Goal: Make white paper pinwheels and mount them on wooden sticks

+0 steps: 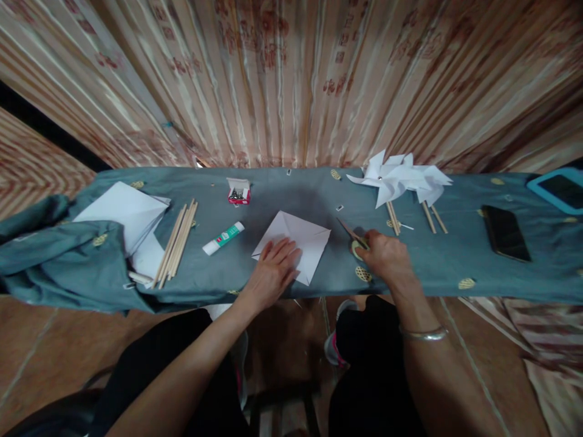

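A square sheet of white paper [310,240] with slits running in from its corners lies turned like a diamond at the middle of the cloth-covered table. My left hand [276,267] rests on its lower left part, fingers stretched out flat. To the right of the paper, my right hand [385,252] is closed around the handles of a pair of scissors [353,233]. Their blades point up and left, apart from the paper. Left of the paper lies a green and white glue stick [223,238]. Behind that stands an open small red box of metal pins [239,193].
Several wooden sticks [175,246] lie left, beside stacked white paper [121,212] partly under folded cloth [73,249]. White paper pinwheels [396,176] on sticks lie at the back right. Farther right are a black phone [505,233] and a blue-framed device [560,188]. A curtain [291,91] hangs behind.
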A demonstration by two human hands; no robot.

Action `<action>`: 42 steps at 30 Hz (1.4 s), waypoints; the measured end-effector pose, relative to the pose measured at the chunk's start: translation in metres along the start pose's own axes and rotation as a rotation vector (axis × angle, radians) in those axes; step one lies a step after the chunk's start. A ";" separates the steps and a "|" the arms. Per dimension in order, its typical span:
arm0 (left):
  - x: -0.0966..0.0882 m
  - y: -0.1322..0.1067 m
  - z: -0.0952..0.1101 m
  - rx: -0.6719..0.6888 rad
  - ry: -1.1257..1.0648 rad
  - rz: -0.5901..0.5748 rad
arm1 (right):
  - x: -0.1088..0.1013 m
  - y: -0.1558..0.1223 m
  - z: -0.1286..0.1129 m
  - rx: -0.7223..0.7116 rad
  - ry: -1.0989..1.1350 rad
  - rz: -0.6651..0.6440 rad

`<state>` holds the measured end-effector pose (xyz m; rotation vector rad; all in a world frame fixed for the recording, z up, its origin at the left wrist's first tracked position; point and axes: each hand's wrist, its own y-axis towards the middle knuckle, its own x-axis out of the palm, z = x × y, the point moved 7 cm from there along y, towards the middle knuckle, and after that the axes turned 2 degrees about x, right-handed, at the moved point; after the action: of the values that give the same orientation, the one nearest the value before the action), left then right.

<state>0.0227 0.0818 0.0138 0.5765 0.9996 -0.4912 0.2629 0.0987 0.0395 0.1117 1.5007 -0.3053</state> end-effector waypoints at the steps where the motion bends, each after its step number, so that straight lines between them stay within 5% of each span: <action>1: 0.003 -0.001 0.001 -0.008 0.011 -0.019 | 0.001 0.001 0.001 -0.019 0.011 -0.004; 15: 0.005 -0.003 0.001 -0.015 0.041 -0.055 | -0.009 -0.011 -0.005 -0.050 -0.025 0.154; 18: 0.004 -0.003 0.002 -0.016 0.045 -0.055 | -0.014 -0.015 -0.033 -0.153 0.098 0.214; 23: 0.005 -0.002 0.002 -0.026 0.044 -0.062 | 0.005 -0.042 -0.120 -0.640 0.240 0.197; 25: 0.007 -0.002 0.002 -0.023 0.047 -0.074 | 0.016 -0.045 -0.132 -0.665 0.218 0.217; 42: -0.029 -0.038 -0.026 -0.036 0.024 0.044 | 0.025 -0.024 -0.084 -0.536 0.165 0.412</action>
<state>-0.0308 0.0737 0.0197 0.5719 1.0151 -0.4273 0.1770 0.0947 0.0111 0.0160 1.6329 0.4471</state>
